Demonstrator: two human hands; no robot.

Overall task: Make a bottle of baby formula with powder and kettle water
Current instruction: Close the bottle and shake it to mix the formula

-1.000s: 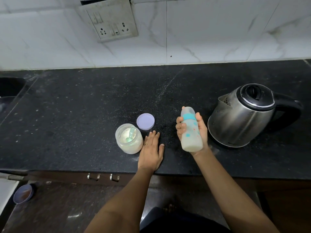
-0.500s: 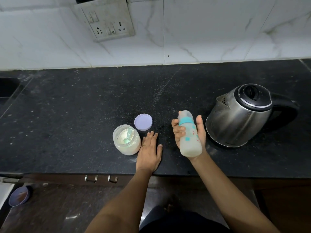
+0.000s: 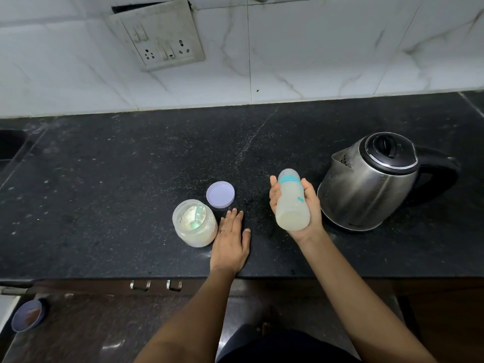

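My right hand [image 3: 310,205] grips a baby bottle [image 3: 291,203] with a teal collar and milky liquid inside, held above the black counter [image 3: 104,179] and tilted, top pointing away. Flat on the counter lies my left hand [image 3: 230,241], fingers straight, just right of an open clear jar of white powder [image 3: 195,224] with a green scoop in it. The jar's lilac lid [image 3: 220,194] lies behind the jar. A steel kettle [image 3: 372,183] with a black lid and handle stands to the right of the bottle.
A white tiled wall with a socket panel [image 3: 159,35] runs behind the counter. A sink edge [image 3: 10,148] shows at the far left. Below the counter front are drawer handles [image 3: 155,285] and a small bowl [image 3: 28,314] on the floor.
The bottle in my right hand has shifted a little and turned, its printed side now facing another way. My left hand stays flat on the counter.
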